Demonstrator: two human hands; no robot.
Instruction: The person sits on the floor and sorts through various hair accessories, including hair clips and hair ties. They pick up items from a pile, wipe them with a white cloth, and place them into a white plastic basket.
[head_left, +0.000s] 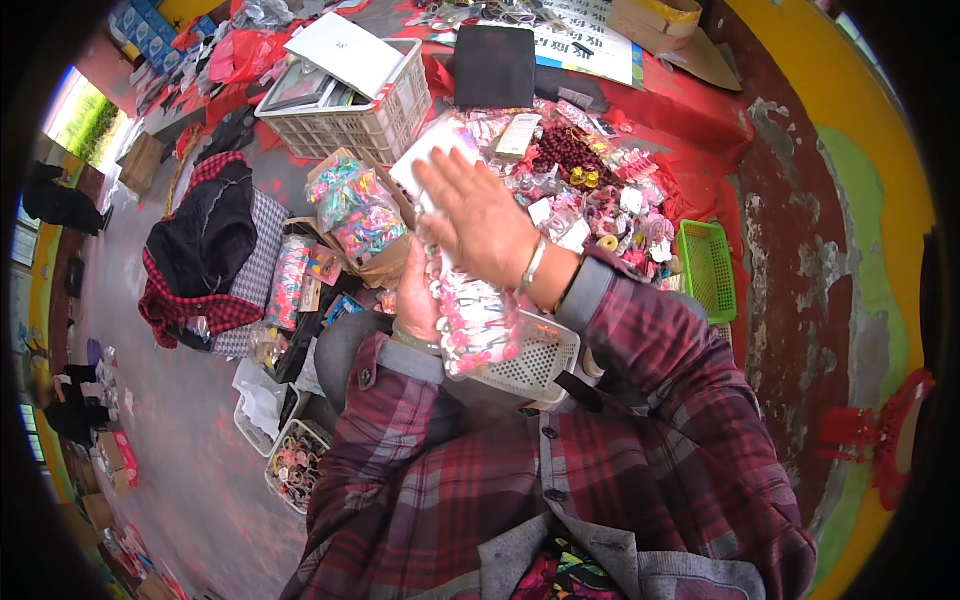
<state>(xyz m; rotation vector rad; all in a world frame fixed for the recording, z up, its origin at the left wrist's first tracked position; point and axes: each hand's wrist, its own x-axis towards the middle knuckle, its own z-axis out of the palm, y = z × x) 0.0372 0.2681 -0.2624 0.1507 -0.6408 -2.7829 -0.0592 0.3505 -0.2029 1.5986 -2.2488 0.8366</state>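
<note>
A clear plastic packet [478,325] of pink, white and red hair accessories, with a whitish card top [418,165], slants up from my lap. My left hand [418,300] grips its left side, thumb upward and the other fingers mostly hidden behind it. Across the upper part of the packet my right hand [480,220] lies flat, fingers stretched out over the card. Under the packet is a white perforated plastic basket [552,365] at my lap. The exact kind of accessory inside the packet is too blurred to tell.
Mixed trinkets and dark red beads [572,150] are heaped on a red-covered surface ahead. Beyond my left hand stands an open carton [385,262] of colourful packets, behind it a crate [345,132]. A green basket [706,270] is at right; a small basket of trinkets [300,462] at lower left.
</note>
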